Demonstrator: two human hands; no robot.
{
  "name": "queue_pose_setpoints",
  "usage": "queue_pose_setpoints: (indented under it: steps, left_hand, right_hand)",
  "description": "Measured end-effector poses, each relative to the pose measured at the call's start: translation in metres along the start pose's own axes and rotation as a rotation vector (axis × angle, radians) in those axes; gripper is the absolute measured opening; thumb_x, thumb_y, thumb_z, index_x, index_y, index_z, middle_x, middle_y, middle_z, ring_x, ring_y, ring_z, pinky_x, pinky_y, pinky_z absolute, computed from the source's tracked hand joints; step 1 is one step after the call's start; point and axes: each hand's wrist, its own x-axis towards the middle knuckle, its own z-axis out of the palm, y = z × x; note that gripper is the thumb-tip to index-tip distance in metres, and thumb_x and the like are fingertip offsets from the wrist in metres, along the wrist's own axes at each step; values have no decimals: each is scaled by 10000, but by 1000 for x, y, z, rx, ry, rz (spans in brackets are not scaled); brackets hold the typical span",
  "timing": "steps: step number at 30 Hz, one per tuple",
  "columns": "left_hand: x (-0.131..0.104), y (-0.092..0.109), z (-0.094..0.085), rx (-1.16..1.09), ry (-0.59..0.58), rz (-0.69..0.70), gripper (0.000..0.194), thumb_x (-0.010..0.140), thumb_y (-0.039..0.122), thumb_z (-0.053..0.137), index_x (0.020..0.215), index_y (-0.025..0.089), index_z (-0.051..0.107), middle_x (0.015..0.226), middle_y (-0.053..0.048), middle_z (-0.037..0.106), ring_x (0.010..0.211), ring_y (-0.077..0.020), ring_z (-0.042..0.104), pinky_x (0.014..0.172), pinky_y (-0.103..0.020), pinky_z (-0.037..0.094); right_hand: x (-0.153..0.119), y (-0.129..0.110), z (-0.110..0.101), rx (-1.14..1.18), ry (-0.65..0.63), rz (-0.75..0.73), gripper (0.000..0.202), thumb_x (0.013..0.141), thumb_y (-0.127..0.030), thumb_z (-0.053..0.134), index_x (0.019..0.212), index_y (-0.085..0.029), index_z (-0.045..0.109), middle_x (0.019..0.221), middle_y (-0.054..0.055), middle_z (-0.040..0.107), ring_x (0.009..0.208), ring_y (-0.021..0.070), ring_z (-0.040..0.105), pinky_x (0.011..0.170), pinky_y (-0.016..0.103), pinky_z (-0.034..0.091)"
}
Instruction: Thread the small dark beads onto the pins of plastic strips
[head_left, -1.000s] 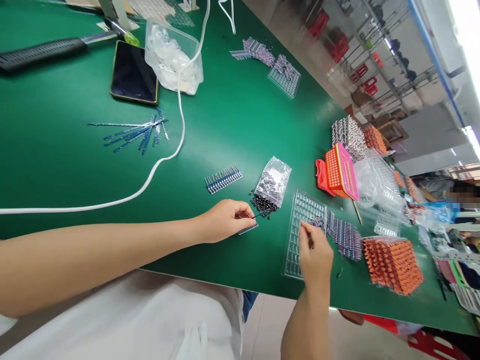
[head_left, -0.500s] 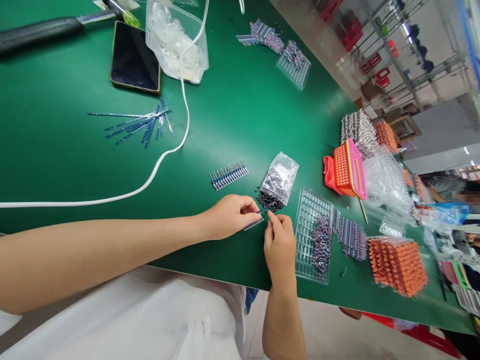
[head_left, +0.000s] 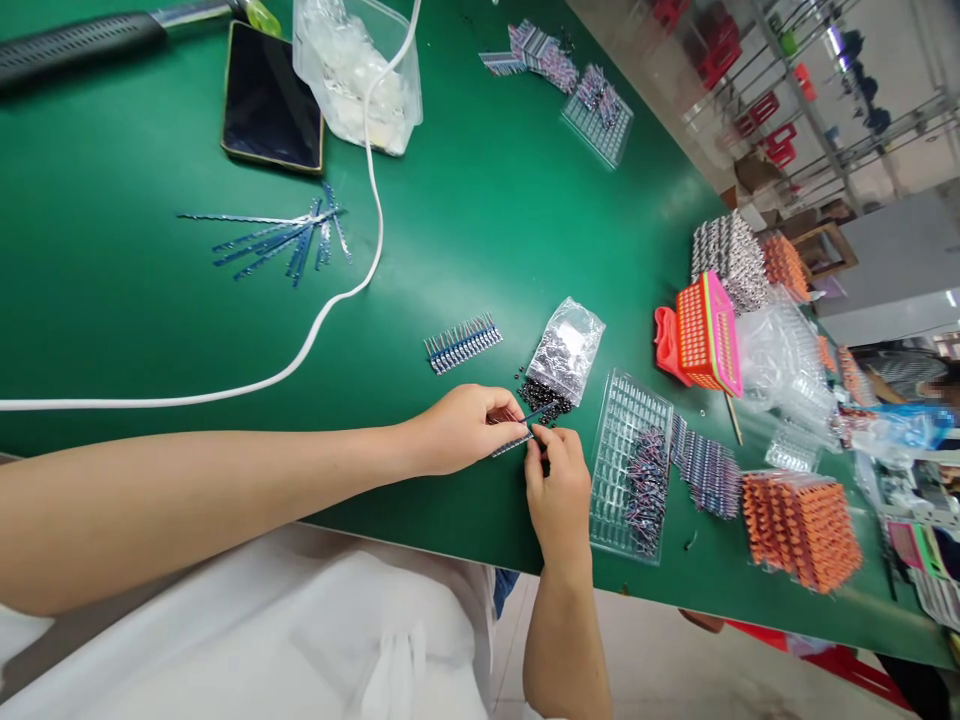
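Observation:
My left hand [head_left: 472,428] is closed on a thin dark strip [head_left: 535,413], whose far end reaches over a pile of small black beads [head_left: 541,396]. Under its fingertips lies a row of small parts [head_left: 512,445]. My right hand [head_left: 559,478] has its thumb and forefinger pinched at the end of that row; whatever sits between them is too small to make out. Beyond the hands is a clear plastic bag [head_left: 568,350] of dark beads. A second row of blue-and-silver parts with thin wires [head_left: 463,345] rests to the left of the bag.
Right of my right hand stands a clear tray [head_left: 613,470] with wired parts, then stacked orange parts [head_left: 801,530] and an orange basket [head_left: 697,330]. A white cable [head_left: 311,335] crosses the left side, near blue strips [head_left: 281,240], a phone [head_left: 274,100] and a plastic tub [head_left: 409,110].
The fingertips of my right hand have shifted slightly left, to the end of the row under my left hand. The whole view has shifted a little.

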Motion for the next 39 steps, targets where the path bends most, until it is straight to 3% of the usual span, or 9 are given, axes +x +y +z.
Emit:
queue_pose_setpoints:
  steps: [10,14,19,28,33,39]
  left_hand:
    - [0,-1,1,35,-17,12,220,822,381,627,816,165,665,756,-19,690,740,-175,622,687,-277,473]
    - [-1,-1,2,15,-50,20,232,838,385,626,850,158,670,787,-30,692,761,-181,631,714,-295,491]
    - [-9,1,8,-152,-136,44,212,845,364,647,920,167,670,951,-50,737,920,-203,672,858,-337,526]
    - [-20,3,15,-372,-136,3,189,828,340,695,871,162,647,935,-49,728,919,-191,672,900,-353,527]
    - [-21,4,16,-382,-128,-9,180,830,327,701,871,159,653,922,-49,724,911,-190,672,898,-356,538]
    - [-24,2,18,-384,-142,35,156,866,305,685,913,158,671,1038,-69,748,1020,-203,693,973,-357,544]
  right_hand:
    - [6,2,3,-100,16,-36,169,962,-203,476,938,-177,641,870,59,612,813,180,584,730,306,480]
    - [2,-2,-4,49,47,42,137,932,-201,504,883,-192,632,830,21,592,697,136,549,669,276,469]
    - [-9,-17,-18,259,202,84,96,921,-204,541,874,-221,622,824,-7,598,684,116,561,619,252,469]
    - [-16,-20,-5,178,465,-101,198,905,-120,589,1044,-251,640,904,35,658,789,144,647,631,279,541]
    - [-18,-19,-5,104,505,-103,217,913,-143,603,1083,-275,633,911,38,663,774,150,657,643,296,552]
    - [-18,-22,-5,211,503,-30,165,900,-135,635,1019,-249,623,856,24,666,727,134,630,615,276,532]
